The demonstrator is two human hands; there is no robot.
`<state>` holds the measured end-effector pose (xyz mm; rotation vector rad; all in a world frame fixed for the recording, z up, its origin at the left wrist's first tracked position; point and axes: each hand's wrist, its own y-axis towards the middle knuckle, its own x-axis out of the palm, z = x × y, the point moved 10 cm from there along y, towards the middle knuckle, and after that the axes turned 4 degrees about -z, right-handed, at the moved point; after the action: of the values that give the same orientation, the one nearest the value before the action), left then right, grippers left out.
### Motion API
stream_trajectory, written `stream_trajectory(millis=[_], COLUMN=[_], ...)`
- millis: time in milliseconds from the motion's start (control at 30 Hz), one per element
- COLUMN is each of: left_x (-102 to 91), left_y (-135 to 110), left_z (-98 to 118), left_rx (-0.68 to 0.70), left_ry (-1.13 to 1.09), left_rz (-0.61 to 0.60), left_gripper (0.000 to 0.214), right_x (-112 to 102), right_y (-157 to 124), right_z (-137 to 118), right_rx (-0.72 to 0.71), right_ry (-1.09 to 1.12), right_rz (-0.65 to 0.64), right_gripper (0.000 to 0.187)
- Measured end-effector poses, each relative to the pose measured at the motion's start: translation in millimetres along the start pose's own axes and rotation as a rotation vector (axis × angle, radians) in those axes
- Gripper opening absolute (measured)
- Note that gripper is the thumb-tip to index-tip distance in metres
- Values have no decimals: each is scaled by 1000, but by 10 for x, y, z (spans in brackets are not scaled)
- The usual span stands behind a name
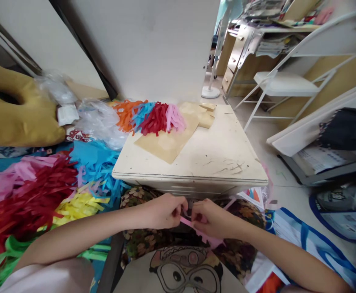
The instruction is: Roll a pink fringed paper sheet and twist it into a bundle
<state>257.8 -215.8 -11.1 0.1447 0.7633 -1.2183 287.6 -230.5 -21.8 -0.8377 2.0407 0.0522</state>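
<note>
My left hand (167,211) and my right hand (213,218) are close together over my lap, just in front of the table's near edge. Between them runs a thin strip of pink fringed tissue paper (210,239), and its wider part hangs below my right hand. Both hands are closed in a pinch on it; the exact fingertip grip is partly hidden. On the white table (220,150) lie orange (129,115), blue (143,114), red (156,119) and pink (175,118) fringed tassels in a row, partly over a sheet of brown paper (170,148).
Heaps of red fringe (34,191), blue fringe (101,171), yellow fringe (80,207) and green fringe (7,256) lie to my left. Behind them are clear plastic bags (101,120) and a yellow cushion (19,110). A white folding chair (288,83) stands at the back right.
</note>
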Motion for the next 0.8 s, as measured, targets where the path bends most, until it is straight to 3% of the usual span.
stream_trajectory(millis=[133,367,567,700,800], left_x=[74,34,130,129,87], left_y=[-30,-143,-147,-95,-68], left_z=[-114,-63,-51,7,42], left_rx=[-75,-72,-92,-63,-42], left_ry=[118,338,510,567,585], left_rz=[-86,47,0,-9,-2], left_gripper=[19,19,17,15,15], right_x=[24,25,88,-16,-64], right_y=[42,68,85,61,59], right_z=[-35,-61,-47,-173,-330], right_rx=[-5,28,44,23,-65], right_ry=[-56,-159,-189,-347,-333], right_rz=[55,51,-23,28,59], right_gripper=[8,7,11,18,22])
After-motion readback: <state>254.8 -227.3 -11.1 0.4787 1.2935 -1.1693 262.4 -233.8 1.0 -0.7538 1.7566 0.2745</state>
